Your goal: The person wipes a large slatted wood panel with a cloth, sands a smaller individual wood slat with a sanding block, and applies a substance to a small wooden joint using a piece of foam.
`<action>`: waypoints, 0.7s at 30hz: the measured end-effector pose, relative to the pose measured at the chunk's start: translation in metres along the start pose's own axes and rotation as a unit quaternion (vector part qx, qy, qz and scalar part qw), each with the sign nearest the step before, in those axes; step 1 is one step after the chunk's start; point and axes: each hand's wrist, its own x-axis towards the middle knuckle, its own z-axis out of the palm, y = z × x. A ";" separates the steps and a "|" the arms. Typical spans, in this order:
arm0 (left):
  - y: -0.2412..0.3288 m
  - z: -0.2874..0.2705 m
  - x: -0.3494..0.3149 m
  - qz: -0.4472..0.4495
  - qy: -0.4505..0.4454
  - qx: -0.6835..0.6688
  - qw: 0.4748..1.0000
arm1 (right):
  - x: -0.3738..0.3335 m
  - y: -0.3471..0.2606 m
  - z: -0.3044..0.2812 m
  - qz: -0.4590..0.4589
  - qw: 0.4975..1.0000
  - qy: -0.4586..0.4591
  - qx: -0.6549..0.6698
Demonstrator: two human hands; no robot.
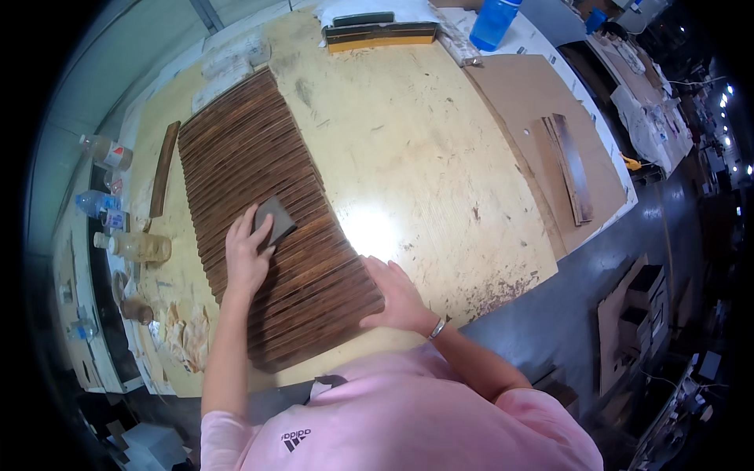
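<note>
Your left hand [248,245] holds a grey block [275,222] in its grip, on top of the dark wood strips [247,153] that lie side by side on the worktop [424,149]. Your right hand [397,298], its grip wide, rests at the strips' near right edge.

Stained yellowish tabletop [416,133] under close-set brown slats [245,157], with one separate strip [163,170] to their left.
</note>
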 end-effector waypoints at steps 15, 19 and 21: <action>0.007 -0.032 -0.030 -0.211 -0.069 -0.679 0.700 | 0.019 0.019 -0.004 -0.011 0.989 0.026 0.147; 0.012 -0.035 -0.029 -0.211 -0.040 -0.679 0.702 | 0.089 0.002 -0.020 0.003 0.992 0.068 0.106; 0.029 -0.039 -0.017 -0.178 -0.042 -0.548 0.816 | 0.125 -0.004 -0.016 0.030 0.989 0.085 0.119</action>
